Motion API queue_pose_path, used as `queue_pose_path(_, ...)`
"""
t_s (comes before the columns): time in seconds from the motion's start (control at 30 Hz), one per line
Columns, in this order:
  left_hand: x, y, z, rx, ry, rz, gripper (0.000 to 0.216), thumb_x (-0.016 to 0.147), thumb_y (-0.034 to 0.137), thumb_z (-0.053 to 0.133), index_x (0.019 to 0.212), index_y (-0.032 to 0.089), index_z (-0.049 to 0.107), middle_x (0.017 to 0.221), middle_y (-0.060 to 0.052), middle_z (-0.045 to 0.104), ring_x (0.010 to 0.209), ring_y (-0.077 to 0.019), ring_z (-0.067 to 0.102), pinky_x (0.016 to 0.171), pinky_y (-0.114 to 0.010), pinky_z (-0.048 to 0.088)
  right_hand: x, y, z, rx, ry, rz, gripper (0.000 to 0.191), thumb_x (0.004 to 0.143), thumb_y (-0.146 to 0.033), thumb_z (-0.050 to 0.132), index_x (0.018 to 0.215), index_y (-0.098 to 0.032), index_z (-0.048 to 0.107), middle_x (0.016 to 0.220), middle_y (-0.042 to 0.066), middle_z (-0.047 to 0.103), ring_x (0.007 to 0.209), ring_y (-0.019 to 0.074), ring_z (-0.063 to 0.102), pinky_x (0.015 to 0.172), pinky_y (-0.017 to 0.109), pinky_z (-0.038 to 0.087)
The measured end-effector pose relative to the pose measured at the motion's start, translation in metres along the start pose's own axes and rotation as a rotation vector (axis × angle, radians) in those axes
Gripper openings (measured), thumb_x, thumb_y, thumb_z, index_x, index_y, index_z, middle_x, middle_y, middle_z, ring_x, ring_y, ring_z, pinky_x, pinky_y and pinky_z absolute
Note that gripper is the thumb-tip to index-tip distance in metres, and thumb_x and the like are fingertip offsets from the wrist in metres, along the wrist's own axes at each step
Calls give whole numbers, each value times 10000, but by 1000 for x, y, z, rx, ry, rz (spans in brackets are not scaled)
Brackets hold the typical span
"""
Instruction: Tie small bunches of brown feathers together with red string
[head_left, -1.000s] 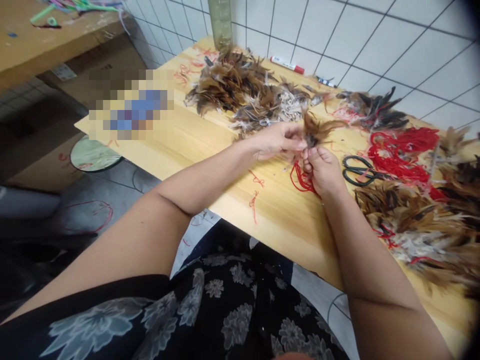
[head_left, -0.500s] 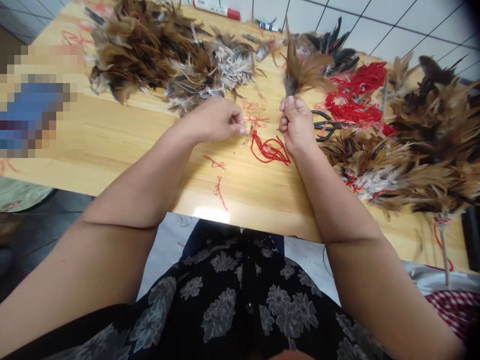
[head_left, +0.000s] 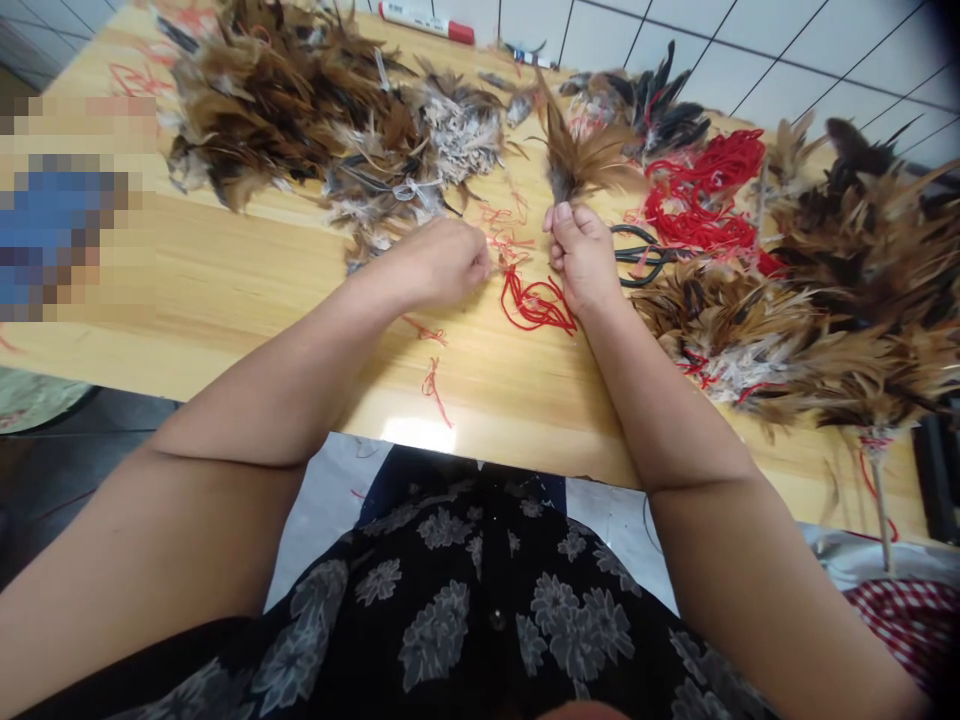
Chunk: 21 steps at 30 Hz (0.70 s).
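Observation:
My right hand (head_left: pixel 581 258) is closed round the quill ends of a small bunch of brown feathers (head_left: pixel 577 160), which fans upward above my fingers. My left hand (head_left: pixel 442 262) is closed in a pinch just left of it, over the wooden table (head_left: pixel 247 280); a thin red thread seems to run from its fingertips, though I cannot make it out clearly. Between the two hands a loose tangle of red thread (head_left: pixel 536 303) lies on the table.
A big heap of brown feathers (head_left: pixel 300 100) lies at the back left, tied feather bundles (head_left: pixel 810 320) at the right. Black scissors (head_left: pixel 645 255) and a pile of red cord (head_left: pixel 705 195) sit right of my right hand. A red-capped marker (head_left: pixel 427 20) lies by the tiled wall.
A second ago both hands were together at the bunch. They have drawn apart: the right keeps the feathers upright, the left has pulled away leftward. The view has tilted down.

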<state>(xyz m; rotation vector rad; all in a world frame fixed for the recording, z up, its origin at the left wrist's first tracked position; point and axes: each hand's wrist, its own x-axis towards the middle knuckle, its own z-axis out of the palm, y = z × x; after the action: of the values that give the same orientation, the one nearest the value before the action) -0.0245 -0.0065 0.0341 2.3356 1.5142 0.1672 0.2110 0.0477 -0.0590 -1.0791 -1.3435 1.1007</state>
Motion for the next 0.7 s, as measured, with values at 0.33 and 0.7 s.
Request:
queue_pose_path(0.33, 13, 5, -1, -1147, 291, -64, 306, 1078, -97, 678, 947, 179, 661, 726, 42, 635, 644, -123, 599, 685, -256, 529, -26, -35, 20, -23, 72, -38, 715, 999, -938, 677, 830, -244, 645, 685, -60, 403, 670, 117, 467, 671, 269, 447)
queue_pose_path(0.7, 11, 14, 13, -1328, 276, 55, 264, 882, -40, 880, 849, 149, 698, 824, -19, 770, 728, -140, 761, 681, -203, 608, -44, -55, 39, 0, 42, 64, 625, 922, -794, 842, 747, -234, 629, 684, -39, 565, 720, 134, 519, 720, 295, 436)
